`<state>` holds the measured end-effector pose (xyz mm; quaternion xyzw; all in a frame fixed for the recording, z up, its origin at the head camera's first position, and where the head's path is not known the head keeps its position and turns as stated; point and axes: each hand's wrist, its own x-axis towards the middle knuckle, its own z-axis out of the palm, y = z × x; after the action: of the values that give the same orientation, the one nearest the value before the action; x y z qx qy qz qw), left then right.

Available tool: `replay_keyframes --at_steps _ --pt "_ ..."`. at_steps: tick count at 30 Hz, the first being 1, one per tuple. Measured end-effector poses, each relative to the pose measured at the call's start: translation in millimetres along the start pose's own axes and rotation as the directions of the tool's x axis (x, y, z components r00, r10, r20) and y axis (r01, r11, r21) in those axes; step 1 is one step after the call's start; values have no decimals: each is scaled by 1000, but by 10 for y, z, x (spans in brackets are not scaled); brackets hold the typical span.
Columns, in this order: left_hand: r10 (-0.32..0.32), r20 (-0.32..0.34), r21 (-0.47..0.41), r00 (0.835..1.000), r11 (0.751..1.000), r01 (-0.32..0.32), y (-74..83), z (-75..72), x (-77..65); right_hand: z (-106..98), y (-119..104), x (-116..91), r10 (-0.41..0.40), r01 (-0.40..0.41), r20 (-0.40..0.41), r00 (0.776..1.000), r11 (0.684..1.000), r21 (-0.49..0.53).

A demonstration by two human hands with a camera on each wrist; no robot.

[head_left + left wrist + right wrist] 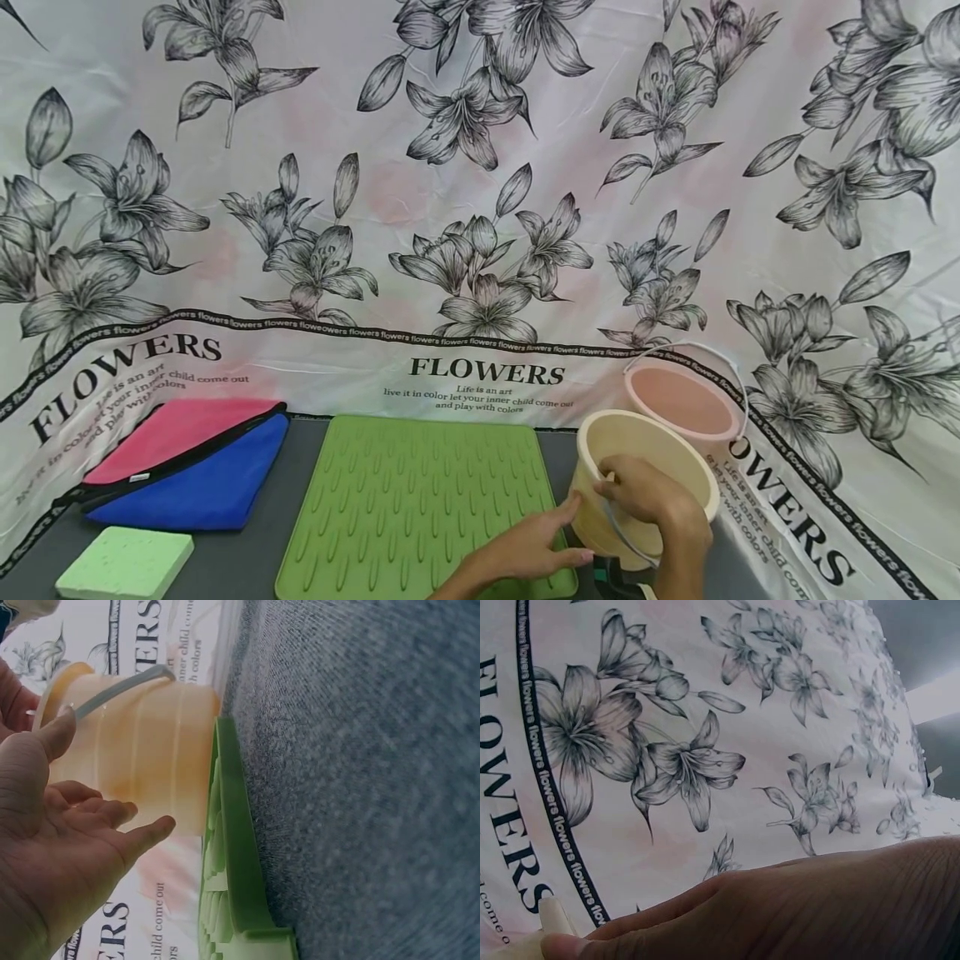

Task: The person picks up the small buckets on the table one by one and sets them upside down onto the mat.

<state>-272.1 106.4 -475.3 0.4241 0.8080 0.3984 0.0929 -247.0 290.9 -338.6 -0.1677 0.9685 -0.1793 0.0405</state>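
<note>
A cream-yellow bucket (660, 433) stands at the right edge of the green ridged mat (420, 500). My right hand (652, 492) grips its near-left rim, fingers over the inside; in the right wrist view, the thumb (564, 946) lies against the rim. On the bucket's left side, my left hand (521, 546) has thumb and fingers spread apart. The left wrist view shows that thumb by the grey handle (124, 691), which hangs down along the outer wall, and loosely extended fingers beside the bucket.
Behind the cream bucket is a pink bucket (682, 404) with its handle raised. A pink and blue zippered pouch (202, 479) lies left of the mat, with a pale green sponge block (123, 562) in front. Flower-printed cloth (480, 250) hangs behind the grey tabletop (247, 550).
</note>
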Motion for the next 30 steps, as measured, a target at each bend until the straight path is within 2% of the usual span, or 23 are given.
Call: replay_keyframes --at_steps 4,7,12,17,24,30 --pt "-1 -14 62 1000 998 2 2 -3 -37 1 -17 7 -29 29 -15 999 1000 -10" --pt "6 -17 98 1000 995 -4 4 -20 -65 8 -56 4 -18 17 -37 999 1000 -17" --pt "18 -14 121 1000 992 -16 41 -84 -94 4 -138 -3 -11 7 -80 997 999 -52" --pt "21 -17 114 1000 993 -19 69 -143 -129 11 -209 -7 -68 53 -128 990 992 -111" --pt "42 -69 56 997 998 -38 41 -246 -219 12 -300 -13 -202 164 -210 957 969 -185" --pt "96 -120 144 988 986 -78 30 -393 -354 -35 -372 -13 -272 231 -249 930 956 -183"
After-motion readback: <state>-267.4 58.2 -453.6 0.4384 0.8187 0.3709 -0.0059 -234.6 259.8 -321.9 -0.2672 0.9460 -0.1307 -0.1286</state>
